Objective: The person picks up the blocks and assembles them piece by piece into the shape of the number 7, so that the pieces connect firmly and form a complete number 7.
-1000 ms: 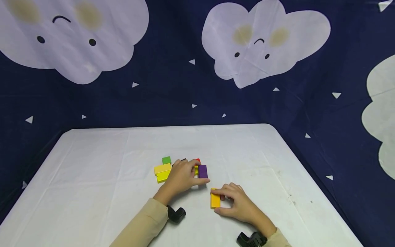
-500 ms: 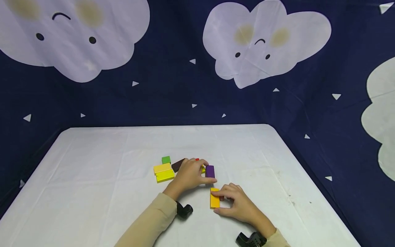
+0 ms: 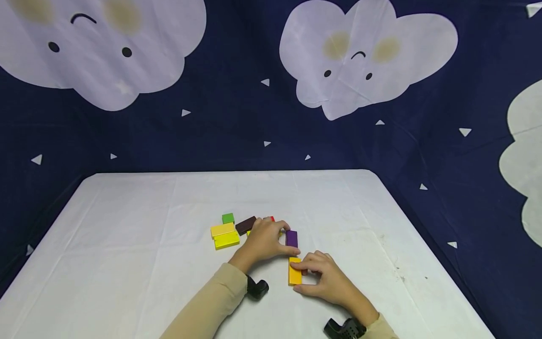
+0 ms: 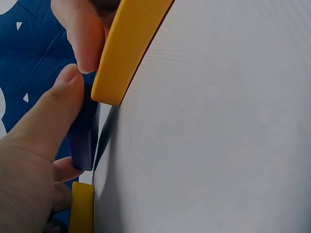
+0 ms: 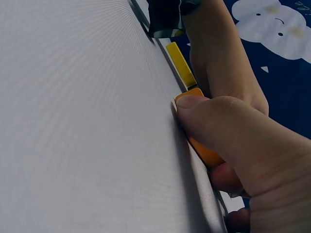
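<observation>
A purple block (image 3: 291, 238) is pinched between the thumb and fingers of my left hand (image 3: 264, 240). In the left wrist view the same dark block (image 4: 85, 133) tilts slightly, with a narrow gap between it and the table. Just in front of it, an orange-yellow block (image 3: 294, 271) lies on the table with its long side pointing away from me. My right hand (image 3: 323, 275) grips that block by its ends, the thumb on the near end, as the right wrist view also shows on the orange block (image 5: 206, 151).
Left of my hands lie a light-yellow block (image 3: 222, 230), a bright-yellow block (image 3: 227, 240), a green block (image 3: 227, 218) and a dark brown block (image 3: 245, 225). A red block (image 3: 272, 218) peeks out behind my left hand. The white table (image 3: 127, 282) ends at a dark cloud-printed cloth (image 3: 233, 132).
My left hand has carried the purple block to the right, up to the far end of the orange-yellow block. The brown block has come into fuller view. My right hand has stayed in place.
</observation>
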Available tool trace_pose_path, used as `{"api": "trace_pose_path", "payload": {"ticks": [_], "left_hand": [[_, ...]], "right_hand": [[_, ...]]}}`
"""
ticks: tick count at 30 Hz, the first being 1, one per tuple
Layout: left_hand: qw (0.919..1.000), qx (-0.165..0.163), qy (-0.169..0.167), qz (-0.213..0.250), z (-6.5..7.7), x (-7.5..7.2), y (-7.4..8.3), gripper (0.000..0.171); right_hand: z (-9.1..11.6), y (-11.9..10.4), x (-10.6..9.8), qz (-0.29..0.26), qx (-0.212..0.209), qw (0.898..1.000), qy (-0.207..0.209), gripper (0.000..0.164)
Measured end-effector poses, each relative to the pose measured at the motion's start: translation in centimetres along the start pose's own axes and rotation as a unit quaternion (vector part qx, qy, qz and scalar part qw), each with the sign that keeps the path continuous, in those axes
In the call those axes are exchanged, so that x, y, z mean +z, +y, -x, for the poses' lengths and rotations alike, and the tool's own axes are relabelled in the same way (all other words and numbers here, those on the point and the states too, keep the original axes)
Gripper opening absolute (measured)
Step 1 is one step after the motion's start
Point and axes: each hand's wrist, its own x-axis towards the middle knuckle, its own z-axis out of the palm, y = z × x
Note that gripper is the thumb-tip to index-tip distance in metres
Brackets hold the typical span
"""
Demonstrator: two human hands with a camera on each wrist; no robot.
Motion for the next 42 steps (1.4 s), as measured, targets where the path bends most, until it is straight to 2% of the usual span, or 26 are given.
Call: {"api": "trace_pose_path", "payload": {"ticks": [14,25,42], "left_hand": [[0.9997,0.019,0.008,-0.012,0.35,0.08,0.03,0.065],[0.9991,0.03,-0.025,0.014,0.71,-0.23,-0.78,0.061],[0.9985,0.047,-0.026,0.002,0.57,-0.36,-0.35,0.06]], "right_hand": [[0.03,0.17,0.16,-0.001,-0.014,1.0,0.008,0.047],[-0.11,-0.03,0.01,0.0,0.006,1.0,-0.005,0.047],[-0.22,-0.07,-0.13,0.002,0.009,1.0,-0.01,0.046]]}}
